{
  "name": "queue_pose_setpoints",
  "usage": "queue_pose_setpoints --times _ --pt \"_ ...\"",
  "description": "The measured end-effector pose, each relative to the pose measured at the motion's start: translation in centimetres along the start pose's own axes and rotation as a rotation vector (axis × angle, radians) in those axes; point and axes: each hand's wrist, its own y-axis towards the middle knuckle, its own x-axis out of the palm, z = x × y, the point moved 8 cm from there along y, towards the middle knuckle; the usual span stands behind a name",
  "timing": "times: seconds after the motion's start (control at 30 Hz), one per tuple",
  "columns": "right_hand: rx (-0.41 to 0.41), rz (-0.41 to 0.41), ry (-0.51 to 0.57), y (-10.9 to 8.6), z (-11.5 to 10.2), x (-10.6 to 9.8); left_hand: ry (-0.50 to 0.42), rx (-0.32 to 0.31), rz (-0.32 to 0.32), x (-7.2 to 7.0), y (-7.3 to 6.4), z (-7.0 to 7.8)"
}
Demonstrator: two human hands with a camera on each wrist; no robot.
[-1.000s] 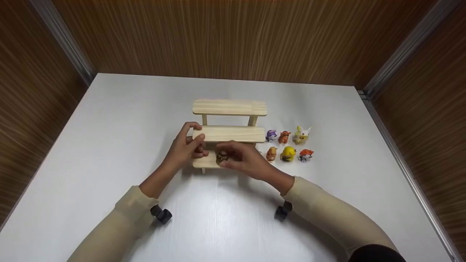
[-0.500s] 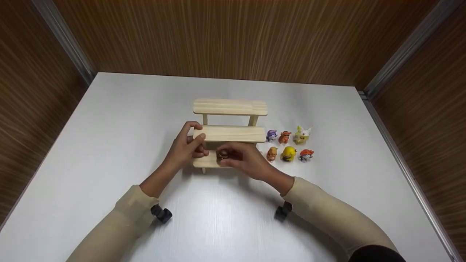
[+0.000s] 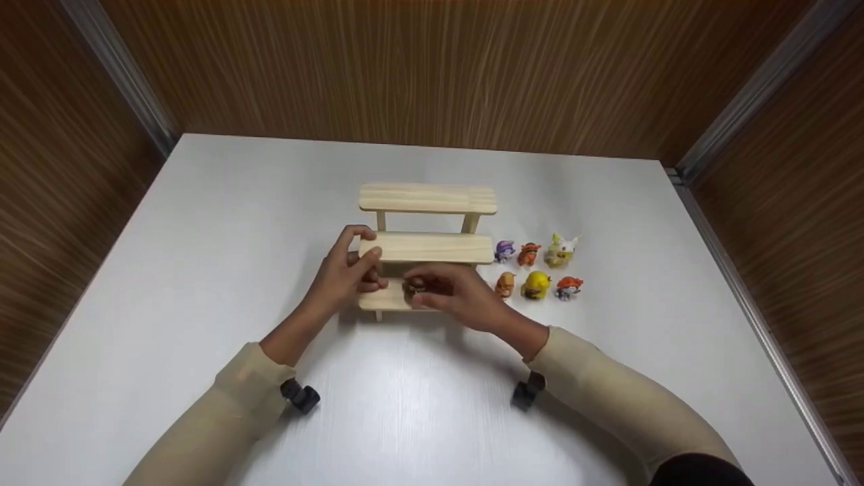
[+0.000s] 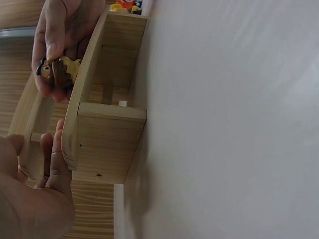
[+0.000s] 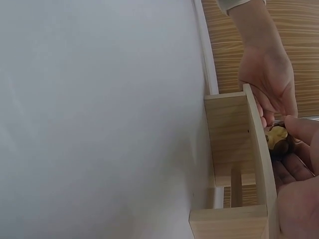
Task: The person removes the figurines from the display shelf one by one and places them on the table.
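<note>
A pale wooden three-step display rack point(image 3: 432, 247) stands on the white table. My left hand point(image 3: 343, 275) grips the left end of its middle step, thumb at the front edge and index finger on top; its lower fingers reach the bottom step. Between thumb and fingers, my right hand point(image 3: 462, 297) pinches a small brown-and-cream owl figurine point(image 4: 61, 72). The owl's base is at the top of the bottom step point(image 3: 388, 298), left of the middle. In the head view the right fingers hide part of the owl and the right half of that step.
Right of the rack, toy figurines stand in two rows: purple point(image 3: 504, 251), orange striped point(image 3: 528, 254) and white-yellow point(image 3: 561, 250) behind; orange-brown point(image 3: 504, 285), yellow point(image 3: 536, 285) and red-haired point(image 3: 569, 287) in front. Wood-grain panels point(image 3: 418, 74) border the table point(image 3: 398, 405).
</note>
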Motion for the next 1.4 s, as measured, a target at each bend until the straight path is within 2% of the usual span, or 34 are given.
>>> queue_pose_setpoints --times 0.27,0.67,1.4 --pt "-0.004 -0.037 0.051 -0.1 0.0 -0.2 -0.006 0.011 0.0 0.1 0.0 0.2" --pt "0.021 -0.044 0.094 -1.6 0.2 -1.4 0.004 0.0 0.009 0.0 0.0 0.3" --pt "0.002 -0.035 0.104 -6.2 0.9 -4.5 0.014 0.009 -0.003 0.0 0.1 0.2"
